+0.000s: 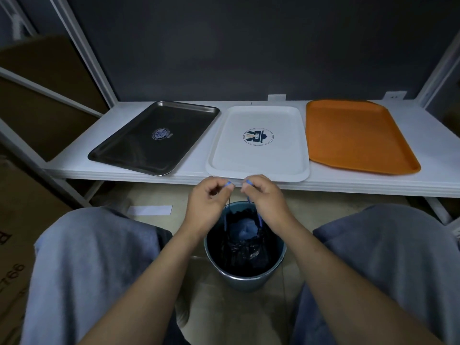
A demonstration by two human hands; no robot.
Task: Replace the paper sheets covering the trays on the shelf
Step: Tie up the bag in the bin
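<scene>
White shelf (74, 168) fills my view, carrying three trays side by side: steel tray (139, 145) at left, white tray (258, 160) in the middle, orange tray (356, 135) at right. Below it, a grey bucket (249, 282) lined with a black bag (246, 252) stands on the floor. Above the bucket, my left hand (206, 205) and right hand (266, 197) each pinch a blue drawstring (249, 182) between curled fingers (230, 188).

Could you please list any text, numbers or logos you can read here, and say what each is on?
"766", roughly: on the cardboard box, far left; other print there is cut off.
Steel tray: round emblem, lettering too blurred.
White tray: round emblem, lettering too small.
Orange tray: none.
</scene>
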